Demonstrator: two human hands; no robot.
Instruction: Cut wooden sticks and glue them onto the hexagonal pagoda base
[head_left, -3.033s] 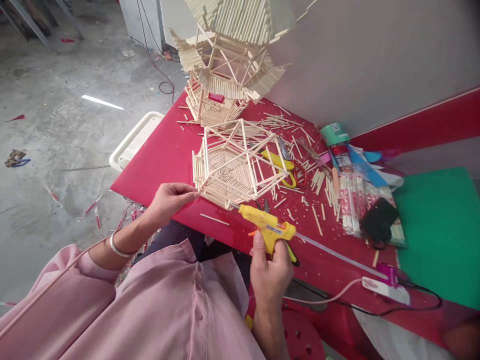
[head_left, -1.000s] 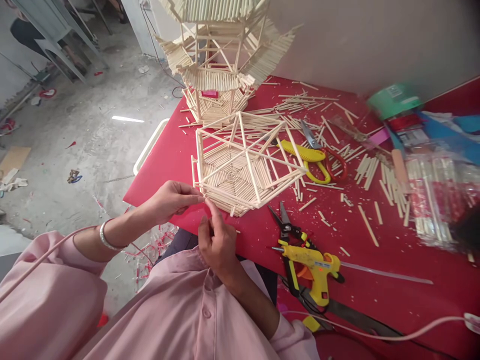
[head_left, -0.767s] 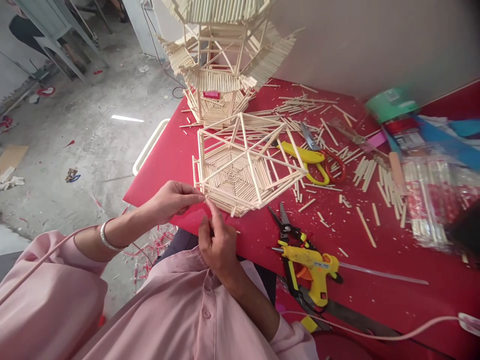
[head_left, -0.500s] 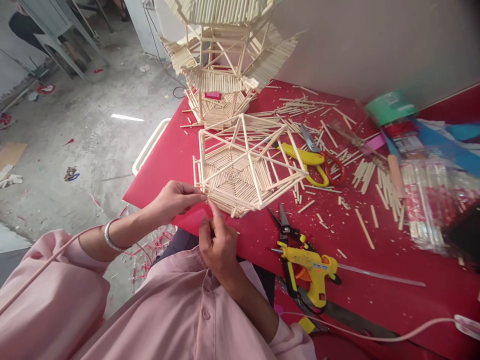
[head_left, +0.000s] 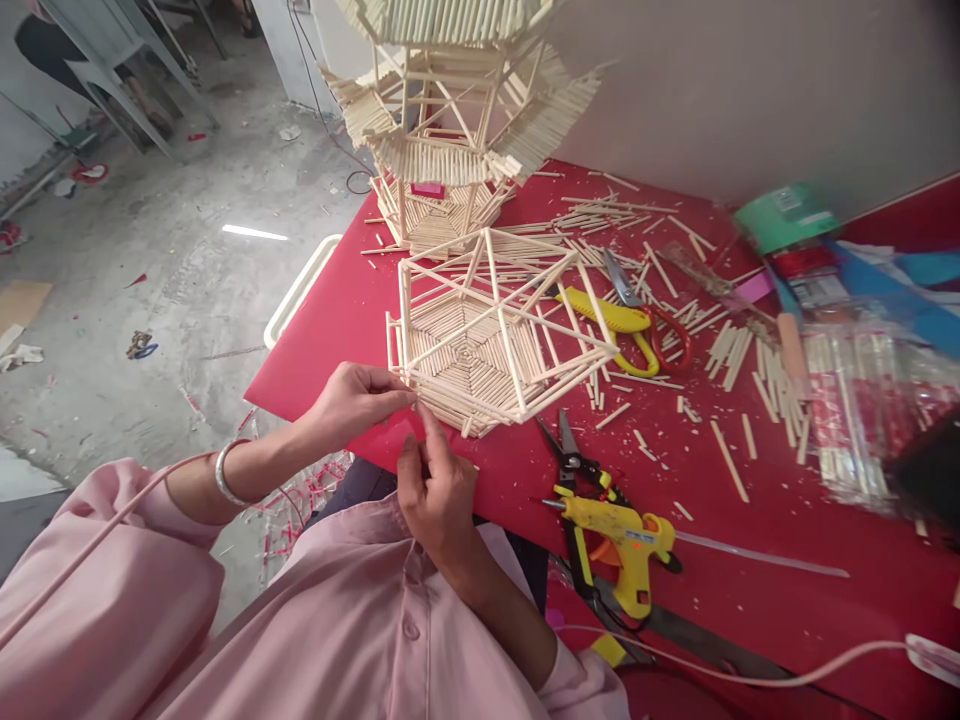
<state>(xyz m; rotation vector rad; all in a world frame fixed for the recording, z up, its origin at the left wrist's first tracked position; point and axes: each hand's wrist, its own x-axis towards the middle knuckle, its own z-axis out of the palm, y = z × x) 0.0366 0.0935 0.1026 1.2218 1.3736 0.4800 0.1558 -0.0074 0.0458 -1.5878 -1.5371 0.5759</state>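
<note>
A hexagonal frame of pale wooden sticks point(head_left: 517, 375), with a floor of sticks laid in rings, stands at the near edge of the red table point(head_left: 510, 500). My left hand point(head_left: 364, 400) is closed in a pinch at its near left corner. My right hand point(head_left: 439, 480) has its index fingertip against the same corner, beside the left thumb. Its other fingers are curled, and whatever may be in them is hidden. Behind the frame rises a tiered stick tower point(head_left: 442, 155) with slanting roofs.
Right of my hands lie a yellow glue gun point(head_left: 626, 535) and black cutters point(head_left: 574, 460). Scissors point(head_left: 637, 350), a yellow cutter knife point(head_left: 604, 310) and loose sticks point(head_left: 727, 350) are farther back. Packed sticks point(head_left: 855, 410) are at the right. A cable point(head_left: 712, 670) crosses the front.
</note>
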